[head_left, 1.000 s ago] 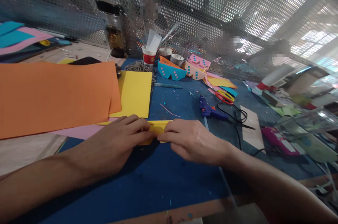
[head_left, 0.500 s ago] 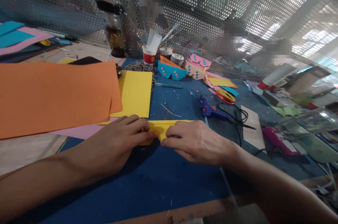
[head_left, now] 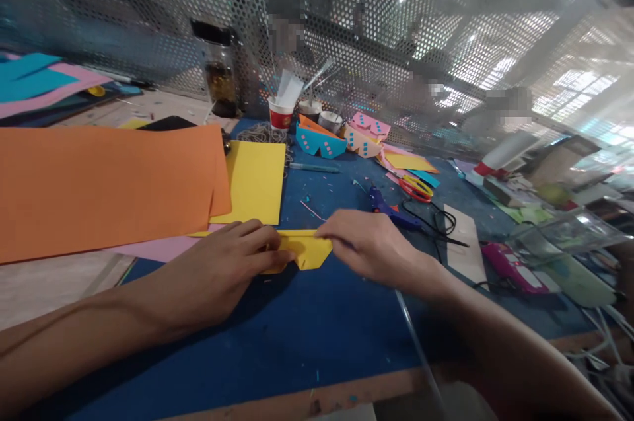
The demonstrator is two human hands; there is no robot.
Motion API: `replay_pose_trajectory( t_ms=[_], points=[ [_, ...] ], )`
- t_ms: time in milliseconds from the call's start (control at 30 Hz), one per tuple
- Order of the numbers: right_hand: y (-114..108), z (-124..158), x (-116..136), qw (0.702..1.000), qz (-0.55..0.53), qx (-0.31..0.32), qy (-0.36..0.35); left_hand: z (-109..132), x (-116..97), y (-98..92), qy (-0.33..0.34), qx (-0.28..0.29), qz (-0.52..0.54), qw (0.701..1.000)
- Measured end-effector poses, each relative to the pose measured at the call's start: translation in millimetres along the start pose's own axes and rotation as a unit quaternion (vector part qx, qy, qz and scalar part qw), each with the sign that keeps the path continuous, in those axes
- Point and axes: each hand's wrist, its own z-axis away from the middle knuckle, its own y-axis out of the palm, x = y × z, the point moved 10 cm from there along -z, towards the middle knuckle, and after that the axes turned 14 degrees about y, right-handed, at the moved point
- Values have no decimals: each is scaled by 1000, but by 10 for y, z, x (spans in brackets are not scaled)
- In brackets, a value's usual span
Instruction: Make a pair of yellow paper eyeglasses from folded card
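Observation:
A small folded yellow paper piece (head_left: pixel 307 250) lies on the blue table mat (head_left: pixel 297 335) in front of me. My left hand (head_left: pixel 232 262) rests palm down on its left part, fingers bent and pressing the paper flat. My right hand (head_left: pixel 371 242) is at the paper's right end, fingertips pinched on its upper right corner. The middle of the paper shows between the two hands.
A large orange sheet (head_left: pixel 99 183), a yellow sheet (head_left: pixel 252 180) and a pink sheet (head_left: pixel 158 248) lie to the left. A blue glue gun (head_left: pixel 386 204), red and yellow scissors (head_left: pixel 416 187), paper cups (head_left: pixel 280 114), finished paper crafts (head_left: pixel 319 140) and a pink tool (head_left: pixel 510 266) lie beyond and to the right. A perforated metal screen (head_left: pixel 376 24) stands behind.
My right hand has slid to the right along the yellow paper, up to its right corner, uncovering the folded middle. My left hand has stayed pressing. The view has shifted slightly.

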Motion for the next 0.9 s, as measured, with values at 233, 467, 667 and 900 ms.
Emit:
replay_pose_trajectory(
  t_ms=[233,467,667,900],
  points=[
    [168,-126,-293,989,102,15,109,35,20,-9,13,-14,-27,999],
    [54,-138,-476,968,-118,39,216,63,14,-223,-7,-101,-22,995],
    [-319,-131,-561,933,-282,-43,219,81,-26,-518,-38,-192,-14,980],
    [-485,-123,-456,935,-298,-104,163,184,271,-329,-171,-197,125,957]
  ],
)
